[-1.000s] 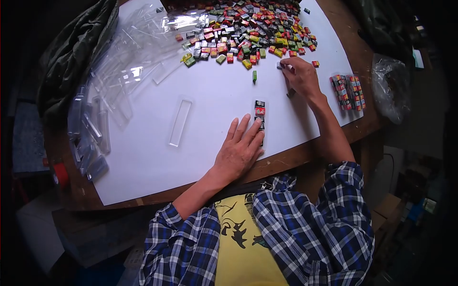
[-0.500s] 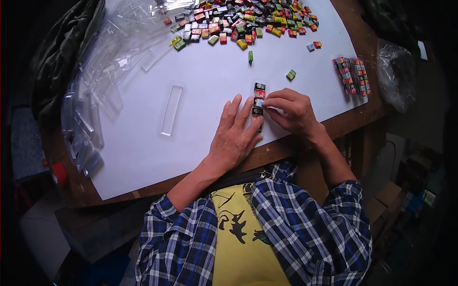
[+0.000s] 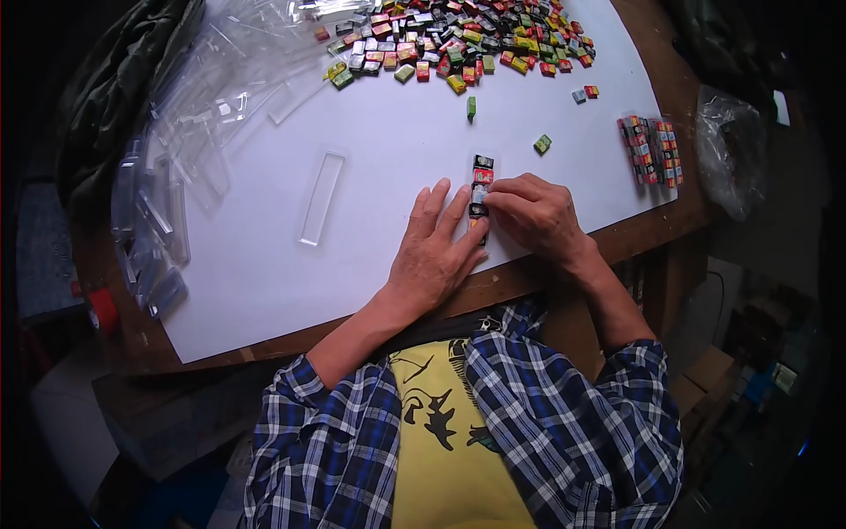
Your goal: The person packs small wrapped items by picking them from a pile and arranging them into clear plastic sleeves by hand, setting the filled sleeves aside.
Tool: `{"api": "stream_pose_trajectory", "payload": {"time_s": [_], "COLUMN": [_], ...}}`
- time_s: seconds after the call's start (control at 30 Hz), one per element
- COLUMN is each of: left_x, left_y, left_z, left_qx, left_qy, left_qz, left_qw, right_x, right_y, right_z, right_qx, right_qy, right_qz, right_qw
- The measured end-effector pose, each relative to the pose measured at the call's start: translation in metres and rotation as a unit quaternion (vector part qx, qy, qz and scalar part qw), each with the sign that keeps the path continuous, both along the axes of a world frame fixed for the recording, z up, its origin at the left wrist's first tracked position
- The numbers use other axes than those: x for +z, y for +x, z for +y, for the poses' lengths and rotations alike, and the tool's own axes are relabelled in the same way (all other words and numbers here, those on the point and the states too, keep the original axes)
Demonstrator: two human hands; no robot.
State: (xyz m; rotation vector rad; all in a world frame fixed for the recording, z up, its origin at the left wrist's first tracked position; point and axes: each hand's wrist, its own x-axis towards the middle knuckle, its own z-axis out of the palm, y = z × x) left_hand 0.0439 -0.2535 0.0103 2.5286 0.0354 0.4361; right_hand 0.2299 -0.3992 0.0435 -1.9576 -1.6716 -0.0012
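Note:
A narrow clear tray (image 3: 483, 161) holds a column of small black, red, grey and orange packets near the table's front edge. My left hand (image 3: 434, 240) lies palm down with its fingers spread, its thumb and index finger against the tray's left side. My right hand (image 3: 536, 212) is at the tray's right side, fingertips pinched together over a greyish packet (image 3: 478, 196) in the column. Whether the fingertips grip that packet or only press on it is hidden. The tray's lower end is partly covered by my left thumb.
An empty clear tray (image 3: 322, 197) lies to the left. Colourful packets (image 3: 441, 44) are heaped at the back. Clear plastic pieces (image 3: 207, 106) cover the left side. Filled trays (image 3: 650, 152) and a plastic bag (image 3: 731, 150) are at the right; loose packets (image 3: 542, 144) lie between.
The fingers of my right hand have moved slightly down along the column of packets. The view has shifted a little. My left hand keeps its place beside the tray.

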Motion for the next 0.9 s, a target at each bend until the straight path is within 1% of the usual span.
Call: {"api": "stream_pose_trajectory", "payload": {"time_s": [0.13,0.23,0.27,0.33,0.37,0.4,0.5,0.53,0.63,0.67,0.77,0.9], "left_x": [-0.002,-0.003,-0.003,-0.003,-0.003,-0.003,-0.003,-0.004,-0.004,-0.004,-0.005,-0.004], "left_y": [-0.001,-0.001,-0.001,-0.001,-0.001,-0.002,-0.001,-0.001,0.0,0.001,-0.001,0.002], "left_z": [0.0,0.0,0.0,0.0,0.0,0.0,0.0,0.0,0.0,0.0,-0.001,-0.001], "left_qx": [-0.002,0.005,0.005,0.005,0.006,0.007,0.003,0.005,0.004,0.005,0.007,0.007], "left_qy": [0.007,0.011,0.011,0.01,0.011,0.011,0.014,0.014,0.017,0.017,0.017,0.016], "left_qz": [-0.01,-0.018,-0.018,-0.017,-0.017,-0.017,-0.019,-0.02,-0.026,-0.028,-0.031,-0.034], "left_qw": [1.0,1.0,1.0,1.0,1.0,1.0,1.0,1.0,1.0,0.999,0.999,0.999], "right_x": [0.002,-0.01,-0.011,-0.009,-0.009,-0.01,-0.014,-0.014,-0.011,-0.008,-0.001,-0.003], "right_y": [0.002,0.002,0.002,0.0,0.0,-0.001,0.001,0.002,0.004,0.005,0.006,0.005], "right_z": [0.002,0.002,0.001,0.001,0.002,0.002,0.006,0.006,0.011,0.013,0.018,0.017], "right_qx": [0.033,-0.005,-0.003,-0.066,-0.097,-0.097,-0.142,-0.145,-0.185,-0.188,-0.202,-0.205], "right_qy": [-0.018,-0.013,-0.012,-0.047,-0.065,-0.064,-0.113,-0.112,-0.126,-0.124,-0.172,-0.166], "right_qz": [0.024,0.111,0.109,0.252,0.322,0.322,0.375,0.375,0.448,0.447,0.448,0.475], "right_qw": [0.999,0.994,0.994,0.964,0.94,0.939,0.909,0.909,0.865,0.866,0.854,0.84]}}
